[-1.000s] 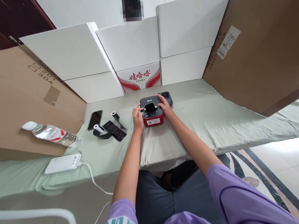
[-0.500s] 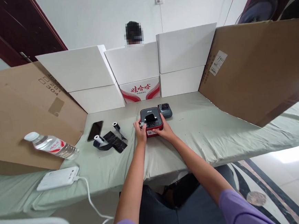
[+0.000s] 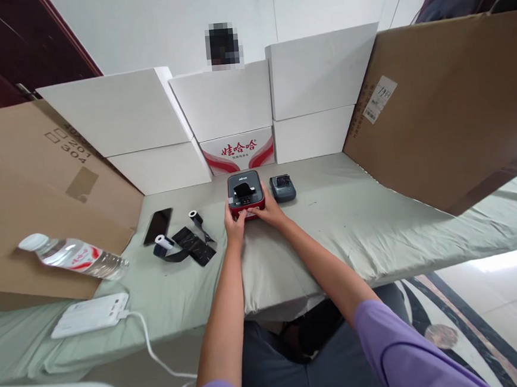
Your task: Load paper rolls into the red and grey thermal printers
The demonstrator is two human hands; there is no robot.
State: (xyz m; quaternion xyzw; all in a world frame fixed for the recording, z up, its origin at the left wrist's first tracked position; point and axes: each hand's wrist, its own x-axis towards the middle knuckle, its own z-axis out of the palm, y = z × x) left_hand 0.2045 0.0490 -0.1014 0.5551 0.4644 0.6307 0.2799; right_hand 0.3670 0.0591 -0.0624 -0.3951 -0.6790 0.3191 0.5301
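Both hands now at the near edge of the small red-and-black box-shaped device (image 3: 245,193), frame centre | left hand (image 3: 234,225) and right hand (image 3: 269,213) fingers pinch its front, steadying it on the green-covered tabletop (image 3: 353,210) | small grey device (image 3: 282,187) just right.

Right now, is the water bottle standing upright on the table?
No, the water bottle lies on its side at the table's left end, resting against the cardboard sheet, well away from both hands.

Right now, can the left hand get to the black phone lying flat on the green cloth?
Probably yes. The left hand rests at the red-and-black device; the black phone lies further left, with only bare green cloth between them.
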